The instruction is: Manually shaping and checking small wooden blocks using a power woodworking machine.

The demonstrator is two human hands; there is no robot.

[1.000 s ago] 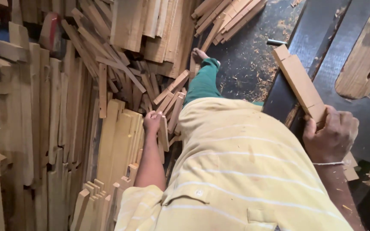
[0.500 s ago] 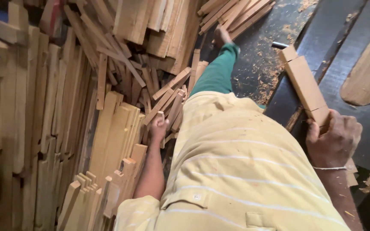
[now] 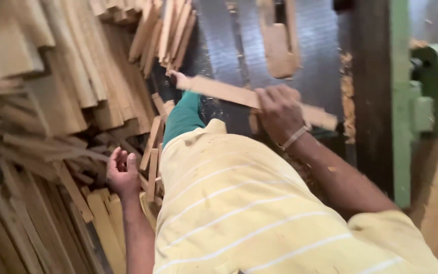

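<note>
Stacked offcuts crowd the floor. Right hand (image 3: 280, 112) clasps a stiff, light slat (image 3: 229, 92) mid-length; left hand (image 3: 122, 175) seems loosely open, fingers blurred.

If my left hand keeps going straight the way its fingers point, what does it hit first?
Your left hand points up toward the stacked wood strips beside you. It would probably meet those loose strips first, right past the fingertips, though the blur leaves depth uncertain.

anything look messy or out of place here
Sawdust is strewn along the dark machine table, and the wood strips on the left lie in a loose, crisscrossed heap. The right hand grips a wooden slat.
</note>
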